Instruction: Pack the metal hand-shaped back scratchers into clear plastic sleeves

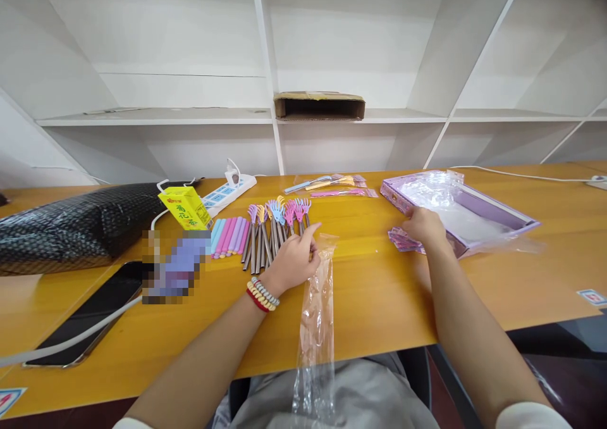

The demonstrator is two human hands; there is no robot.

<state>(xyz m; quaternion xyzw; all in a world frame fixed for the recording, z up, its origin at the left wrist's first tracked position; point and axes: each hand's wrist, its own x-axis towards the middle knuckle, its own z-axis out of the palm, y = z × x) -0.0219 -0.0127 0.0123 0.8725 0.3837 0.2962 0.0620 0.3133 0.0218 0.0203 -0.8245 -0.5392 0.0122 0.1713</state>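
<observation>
My left hand [296, 258] pinches the upper end of a long clear plastic bag [317, 315], which hangs over the table edge to my lap. Just beyond that hand lie several back scratchers with metal rods [260, 245] and coloured claw heads. Left of them is a row of pink, purple and blue tube handles [230, 236]. My right hand [424, 228] is closed, its bent fingertips at a small pile of pink-purple printed cards [403, 240]. Beside it sits an open purple box [493, 207] with clear bags [434, 192] inside.
Bagged back scratchers [332, 185] lie at the back. On the left are a power strip [230, 192], a yellow carton [186, 207], a phone [95, 318] with a white cable [90, 329], and a black wrapped parcel [80, 226]. A cardboard box [320, 106] rests on the shelf.
</observation>
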